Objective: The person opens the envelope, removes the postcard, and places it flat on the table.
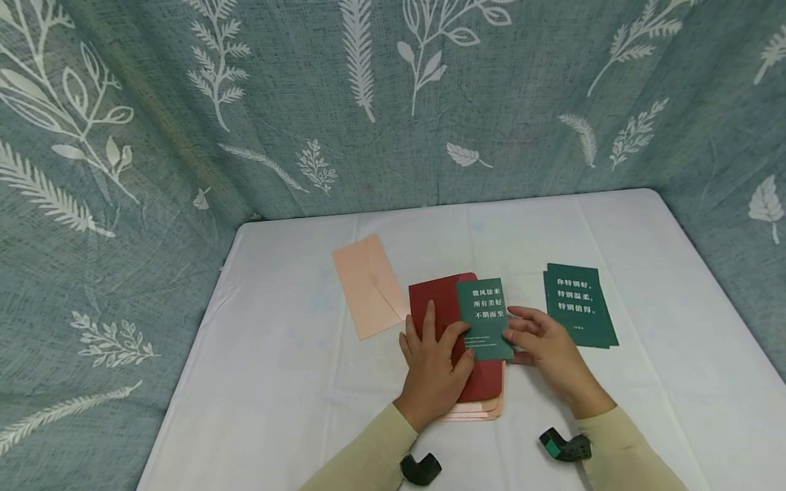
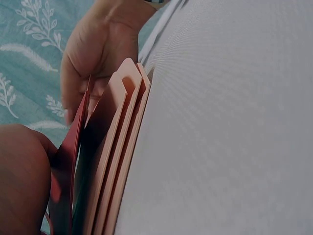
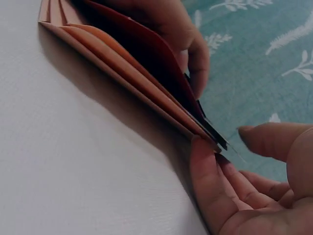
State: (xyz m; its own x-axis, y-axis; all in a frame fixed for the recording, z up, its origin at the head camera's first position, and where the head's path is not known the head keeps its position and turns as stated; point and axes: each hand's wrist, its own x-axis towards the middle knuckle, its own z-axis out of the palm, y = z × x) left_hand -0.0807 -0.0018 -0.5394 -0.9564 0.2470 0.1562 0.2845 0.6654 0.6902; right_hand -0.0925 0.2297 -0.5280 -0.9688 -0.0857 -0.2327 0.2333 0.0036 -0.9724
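A green card [image 1: 485,317] with white printed lines lies across the right side of a red envelope [image 1: 485,382]. Peach envelopes [image 2: 129,103] are stacked beneath the red one, their edges fanned apart. My left hand [image 1: 432,368] rests on the red envelope with fingers spread, its thumb and index finger touching the green card. At the card's right edge is my right hand [image 1: 546,351]. In the right wrist view, its fingers [image 3: 208,169] touch the stack's edge from below, while the thumb [image 3: 266,137] stands apart from the edge.
A single peach envelope [image 1: 368,286] lies behind and left of the stack. More green cards [image 1: 583,327] lie overlapped to the right. Everything sits on a white-covered table [image 1: 276,382], with a leaf-patterned curtain [image 1: 393,164] behind and at both sides.
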